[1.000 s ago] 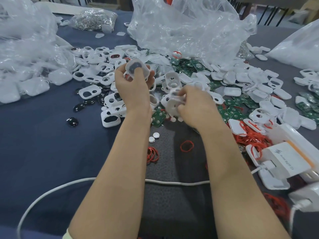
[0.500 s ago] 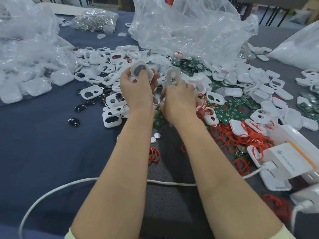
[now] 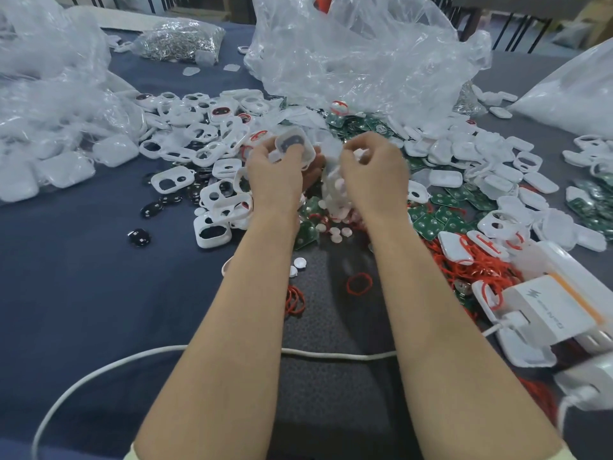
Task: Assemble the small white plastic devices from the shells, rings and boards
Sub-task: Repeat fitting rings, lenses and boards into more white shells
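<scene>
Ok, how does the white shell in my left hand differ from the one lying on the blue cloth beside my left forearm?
The held shell is gripped in the air by the left hand; the lying shell rests flat on the blue cloth. The held shell looks translucent, something dark showing through; the lying shell is opaque with a dark window. Both are white, round-cornered.

Both forearms bare, stretched forward side by side. Left grip (image 3: 278, 182) shows back of hand to camera, thumb and fingers curled round small white shell (image 3: 295, 146), held at fingertips above knuckles. Right grip (image 3: 374, 180) just beside left grip, level with it, fingers curled inward. Its contents blurred, unclear.
</scene>
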